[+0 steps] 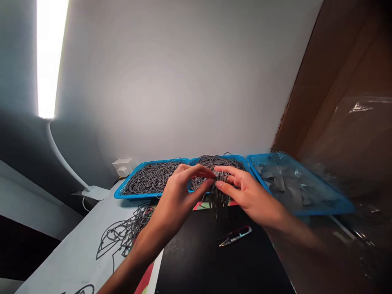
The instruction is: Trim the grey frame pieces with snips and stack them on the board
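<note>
My left hand [180, 196] and my right hand [245, 192] meet above the table's middle, both pinched on a bundle of grey cords [218, 196] that hangs down between them. Behind the hands a blue tray [243, 160] is heaped with more grey cords. A second blue tray [122, 192] of the same cords stands to its left. A small pair of thread snips [235, 235] lies on the black mat [214, 261] just below my right hand.
A third blue tray [324, 209] at the right holds grey flat pieces. Loose dark cords [128, 230] lie on the white table at the left. A white desk lamp [49, 61] rises at the left, with a wall socket [124, 166] behind. A brown panel [343, 81] stands at the right.
</note>
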The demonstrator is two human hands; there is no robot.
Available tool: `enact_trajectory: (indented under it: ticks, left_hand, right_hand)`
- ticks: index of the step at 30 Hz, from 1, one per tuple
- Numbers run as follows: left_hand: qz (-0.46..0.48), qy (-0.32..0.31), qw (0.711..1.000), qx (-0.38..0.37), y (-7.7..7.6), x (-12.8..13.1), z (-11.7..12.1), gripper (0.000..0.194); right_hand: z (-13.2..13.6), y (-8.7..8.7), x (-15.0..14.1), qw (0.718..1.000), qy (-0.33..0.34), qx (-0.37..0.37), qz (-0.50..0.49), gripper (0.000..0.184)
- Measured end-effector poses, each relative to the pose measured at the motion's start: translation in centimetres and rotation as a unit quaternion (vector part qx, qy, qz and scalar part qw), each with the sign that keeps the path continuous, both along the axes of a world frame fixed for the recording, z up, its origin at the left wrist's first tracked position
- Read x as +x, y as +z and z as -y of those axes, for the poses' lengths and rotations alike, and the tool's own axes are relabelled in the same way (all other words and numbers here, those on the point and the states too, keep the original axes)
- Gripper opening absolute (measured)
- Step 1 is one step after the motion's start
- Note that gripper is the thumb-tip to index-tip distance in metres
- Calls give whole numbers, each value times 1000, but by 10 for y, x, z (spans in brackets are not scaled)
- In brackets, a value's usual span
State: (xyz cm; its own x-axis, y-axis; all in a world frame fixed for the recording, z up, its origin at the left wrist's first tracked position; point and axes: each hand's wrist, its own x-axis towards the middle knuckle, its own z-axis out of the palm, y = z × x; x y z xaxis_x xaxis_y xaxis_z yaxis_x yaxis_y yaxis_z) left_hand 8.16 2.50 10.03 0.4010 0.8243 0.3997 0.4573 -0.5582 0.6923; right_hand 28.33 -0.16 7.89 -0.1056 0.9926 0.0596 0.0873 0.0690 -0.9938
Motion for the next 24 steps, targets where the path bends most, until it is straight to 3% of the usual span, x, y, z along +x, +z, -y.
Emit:
enact_trajectory:
  ticks: [4, 7, 11, 14, 17, 20, 24]
  left_hand:
    - [-28, 67, 996, 59, -9, -3, -4, 22]
    - [-39, 83, 996, -2, -9, -12, -13, 39]
    - [-75, -46, 981, -172, -5, -25, -28, 57]
    - [-7, -128, 966, -227, -5, -26, -38, 51]
    - [60, -121, 968, -209, -6, -23, -44, 44]
    - [59, -83, 983, -152, -6, -19, -42, 40]
    - [138, -128, 973, -130, -8, -9, -32, 32]
  right_hand:
    - [1, 3, -5, 1000, -22, -13, 4, 53]
    - [-1, 4, -5, 998, -25, -40, -32, 50]
    - [-5, 1, -2, 997, -21, -31, -60, 51]
    - [-9, -5, 0, 997, -16, -15, -72, 55]
    - [-13, -9, 2, 997, -12, -7, -73, 55]
    - [-15, -10, 5, 997, -7, -10, -70, 56]
    - [-17, -8, 8, 997, 24, -19, -70, 62]
